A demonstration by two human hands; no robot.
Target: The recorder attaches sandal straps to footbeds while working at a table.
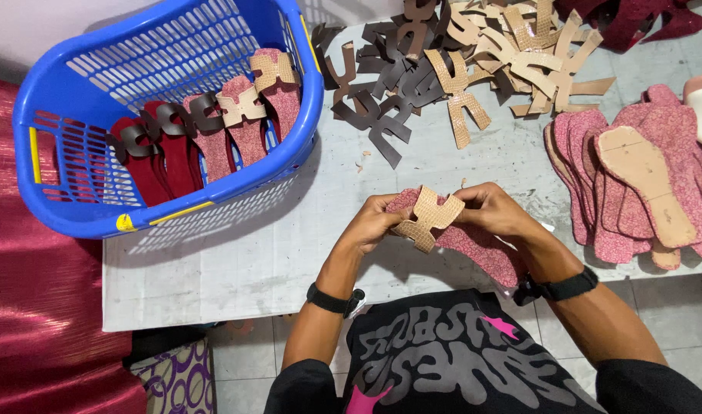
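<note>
Both hands hold one pink sandal insole (474, 249) over the grey table (236, 253). A tan textured strap piece (428, 218) lies across the insole's front end. My left hand (374, 222) grips the insole's left side and the strap's left end. My right hand (493, 211) pinches the strap's right end against the insole. Each wrist wears a black band.
A blue plastic basket (60, 100) at the left holds several red and pink insoles with straps fitted. Loose brown and tan strap pieces (458, 61) lie heaped at the back. A stack of pink insoles (634, 176) sits at the right. Red shiny cloth (37, 307) borders the table's left.
</note>
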